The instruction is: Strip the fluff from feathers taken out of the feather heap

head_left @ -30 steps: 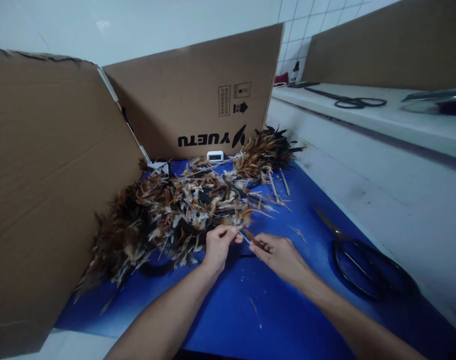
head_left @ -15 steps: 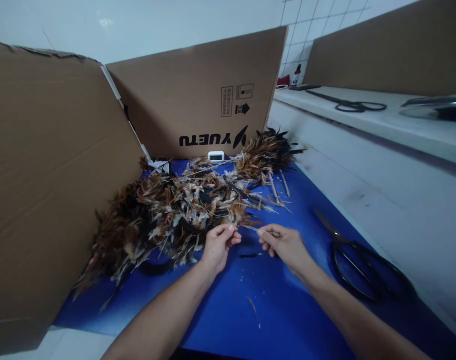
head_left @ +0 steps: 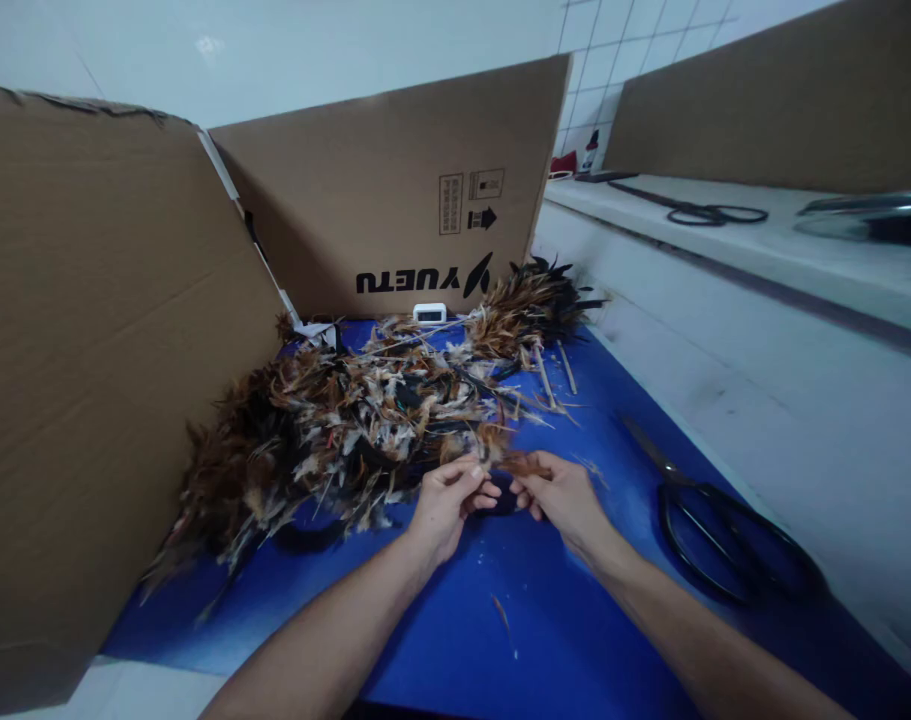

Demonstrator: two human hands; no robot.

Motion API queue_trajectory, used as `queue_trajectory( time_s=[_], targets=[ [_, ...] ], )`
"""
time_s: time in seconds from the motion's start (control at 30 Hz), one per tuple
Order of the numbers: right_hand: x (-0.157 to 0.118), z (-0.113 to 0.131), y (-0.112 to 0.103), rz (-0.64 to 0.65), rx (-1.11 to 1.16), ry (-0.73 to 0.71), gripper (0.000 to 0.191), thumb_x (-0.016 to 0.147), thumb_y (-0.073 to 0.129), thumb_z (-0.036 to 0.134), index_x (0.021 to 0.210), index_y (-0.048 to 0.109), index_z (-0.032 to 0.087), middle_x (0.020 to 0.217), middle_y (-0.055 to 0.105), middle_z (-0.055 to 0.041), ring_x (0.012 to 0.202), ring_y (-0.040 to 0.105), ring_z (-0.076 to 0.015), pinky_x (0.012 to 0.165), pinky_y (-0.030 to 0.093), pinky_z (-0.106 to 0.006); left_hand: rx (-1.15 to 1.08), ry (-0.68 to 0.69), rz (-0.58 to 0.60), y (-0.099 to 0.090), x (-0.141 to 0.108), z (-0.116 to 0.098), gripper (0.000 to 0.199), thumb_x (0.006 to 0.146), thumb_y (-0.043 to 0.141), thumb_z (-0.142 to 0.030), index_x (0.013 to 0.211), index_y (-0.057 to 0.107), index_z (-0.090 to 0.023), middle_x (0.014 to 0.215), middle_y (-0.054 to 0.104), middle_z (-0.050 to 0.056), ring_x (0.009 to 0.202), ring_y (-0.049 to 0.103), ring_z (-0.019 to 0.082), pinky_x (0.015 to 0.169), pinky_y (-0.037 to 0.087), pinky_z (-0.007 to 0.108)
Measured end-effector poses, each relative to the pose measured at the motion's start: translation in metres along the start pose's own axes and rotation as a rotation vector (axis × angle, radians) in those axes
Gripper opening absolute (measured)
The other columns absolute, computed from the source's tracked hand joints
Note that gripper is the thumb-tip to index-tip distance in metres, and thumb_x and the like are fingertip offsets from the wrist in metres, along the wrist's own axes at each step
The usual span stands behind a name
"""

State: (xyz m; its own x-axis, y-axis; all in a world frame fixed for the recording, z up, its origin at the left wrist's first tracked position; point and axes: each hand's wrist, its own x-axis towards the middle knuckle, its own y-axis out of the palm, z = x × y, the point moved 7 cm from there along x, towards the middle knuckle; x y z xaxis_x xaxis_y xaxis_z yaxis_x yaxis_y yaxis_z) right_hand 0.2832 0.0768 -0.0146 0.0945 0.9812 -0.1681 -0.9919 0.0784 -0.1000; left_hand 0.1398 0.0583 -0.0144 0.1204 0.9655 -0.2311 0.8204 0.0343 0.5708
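My left hand (head_left: 451, 505) is closed in a pinch on a small brown-and-white feather (head_left: 492, 443) that sticks up beyond the fingertips. Just to its right, my right hand (head_left: 567, 500) pinches a reddish-brown feather (head_left: 521, 464), whose tip points toward the left hand. The two hands are close together but apart. Directly behind them spreads a big heap of brown, black and white feathers (head_left: 357, 410) on the blue tabletop (head_left: 575, 620). Exactly where the fingers close on the feathers is partly hidden.
Large black-handled scissors (head_left: 699, 500) lie at the right. Feather bundle (head_left: 534, 305) with thin sticks (head_left: 545, 375) is at the back right. A small white digital display (head_left: 429, 314) stands before a cardboard panel (head_left: 395, 190). Another cardboard panel (head_left: 95, 380) walls the left. A ledge (head_left: 725, 240) holds more scissors (head_left: 714, 214).
My right hand has moved slightly left, closer to my left hand. It held a thin pale quill end before; now a reddish-brown feather shows in its fingers.
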Motion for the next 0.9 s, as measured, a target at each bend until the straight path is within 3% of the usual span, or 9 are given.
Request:
queue_trajectory(
  time_s=[0.4,0.57,0.67,0.77,0.9],
  targets=[
    [-0.015,0.011,0.021,0.193,0.033,-0.097,0.026,0.07,0.065,0.039,0.076,0.059,0.015,0.053,0.059,0.0005,0.041,0.051,-0.0093,0.035,0.036,-0.019,0.077,0.077,0.013,-0.004,0.003,-0.002,0.023,0.066,0.074,-0.03,0.069,0.068,-0.008,0.059,0.062,0.004,0.053,0.058,0.008,0.057,0.049,0.018],
    [-0.019,0.014,0.022,0.221,-0.111,-0.212,0.022,0.078,0.058,0.038,0.082,0.06,0.016,0.06,0.061,-0.0006,0.05,0.055,-0.0114,0.042,0.041,-0.021,0.168,0.167,-0.006,-0.004,0.002,-0.008,0.021,0.07,0.07,-0.03,0.068,0.068,-0.009,0.062,0.061,0.003,0.054,0.057,0.009,0.058,0.049,0.021],
    [-0.026,0.024,0.019,0.153,-0.315,-0.392,0.018,0.084,0.051,0.034,0.084,0.06,0.019,0.066,0.063,-0.0008,0.057,0.058,-0.013,0.052,0.046,-0.024,0.28,0.258,-0.007,-0.002,0.0,-0.016,0.021,0.072,0.067,-0.03,0.065,0.068,-0.01,0.066,0.06,0.003,0.054,0.057,0.01,0.057,0.049,0.023],
    [-0.039,0.04,0.019,0.065,-0.521,-0.677,0.015,0.088,0.047,0.027,0.085,0.059,0.02,0.075,0.065,-0.0025,0.067,0.061,-0.0148,0.064,0.048,-0.027,0.426,0.347,-0.001,0.0,-0.003,-0.021,0.021,0.076,0.062,-0.029,0.067,0.069,-0.012,0.07,0.06,0.004,0.055,0.057,0.011,0.058,0.049,0.025],
    [-0.056,0.053,0.029,0.049,-0.736,-0.98,0.019,0.091,0.04,0.018,0.087,0.058,0.018,0.081,0.064,-0.0054,0.076,0.06,-0.0161,0.073,0.046,-0.029,0.595,0.424,0.009,0.002,-0.004,-0.024,0.024,0.08,0.057,-0.028,0.063,0.068,-0.014,0.068,0.059,0.004,0.058,0.056,0.013,0.059,0.048,0.025]
  ],
)
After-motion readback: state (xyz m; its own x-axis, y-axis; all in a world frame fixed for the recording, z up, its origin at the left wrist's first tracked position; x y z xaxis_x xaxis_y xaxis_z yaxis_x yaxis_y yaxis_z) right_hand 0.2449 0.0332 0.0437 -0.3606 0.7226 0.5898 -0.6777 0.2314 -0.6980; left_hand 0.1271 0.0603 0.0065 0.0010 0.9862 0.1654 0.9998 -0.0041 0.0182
